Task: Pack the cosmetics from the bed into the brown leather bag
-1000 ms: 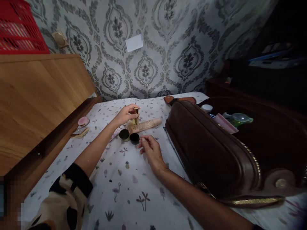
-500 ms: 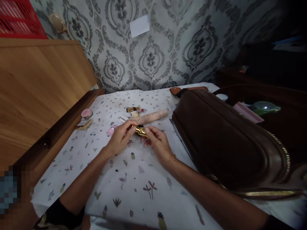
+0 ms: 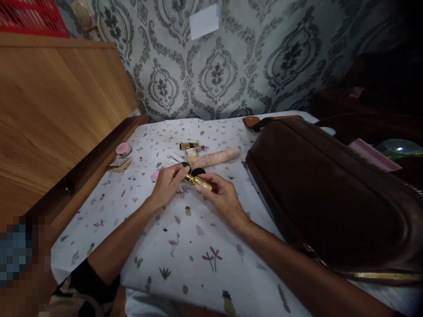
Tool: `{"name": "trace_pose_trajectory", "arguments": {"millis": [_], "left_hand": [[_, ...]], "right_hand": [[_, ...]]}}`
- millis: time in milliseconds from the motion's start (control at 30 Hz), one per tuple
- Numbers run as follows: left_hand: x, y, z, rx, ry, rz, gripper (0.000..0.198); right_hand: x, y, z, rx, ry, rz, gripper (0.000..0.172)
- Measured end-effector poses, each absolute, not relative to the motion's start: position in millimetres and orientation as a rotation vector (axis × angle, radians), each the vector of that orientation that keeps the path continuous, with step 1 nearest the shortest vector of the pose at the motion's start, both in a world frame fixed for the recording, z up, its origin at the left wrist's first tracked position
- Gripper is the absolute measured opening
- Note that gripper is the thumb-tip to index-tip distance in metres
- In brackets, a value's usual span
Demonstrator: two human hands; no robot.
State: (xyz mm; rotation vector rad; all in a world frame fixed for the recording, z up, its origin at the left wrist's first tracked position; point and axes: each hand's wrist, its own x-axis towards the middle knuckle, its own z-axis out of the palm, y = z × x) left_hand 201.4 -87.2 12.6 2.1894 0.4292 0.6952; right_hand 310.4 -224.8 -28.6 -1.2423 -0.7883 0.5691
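My left hand (image 3: 168,184) pinches the left end of a slim gold item (image 3: 201,182), with its fingers closed. My right hand (image 3: 224,198) is closed around the item's right end. Dark round pieces lie just behind the fingertips; whether they belong to the gold item is unclear. Beyond the hands lie a pinkish-beige tube (image 3: 216,157), a gold and black lipstick tube (image 3: 189,145) and a small pink-tipped tube (image 3: 201,148). Part of a pink item shows beside my left hand.
A large dark brown bag (image 3: 324,185) fills the right side. On the left edge sit a pink round jar (image 3: 123,149) and a compact (image 3: 120,164). A wooden panel (image 3: 66,97) rises at left, below a red basket (image 3: 33,17).
The gold item has turned, showing more of its length between my hands. The dark round pieces show more plainly. The whole view has shifted, with the bag now further right.
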Motion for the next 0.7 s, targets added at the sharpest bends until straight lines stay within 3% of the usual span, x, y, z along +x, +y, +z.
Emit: {"name": "trace_pose_trajectory", "arguments": {"millis": [200,433,700], "left_hand": [[201.0,-87.9,14.1,2.183,0.41,0.651,0.056],[197.4,-79.3,16.0,2.016,0.18,0.571,0.038],[198.4,-79.9,15.5,1.926,0.185,0.544,0.04]], "right_hand": [[311.3,-227.8,-29.0,-1.387,-0.975,0.375,0.02],[309.9,-228.4,-21.4,-1.195,-0.895,0.789,0.043],[305.9,-229.7,-16.2,-1.077,-0.824,0.964,0.05]]}}
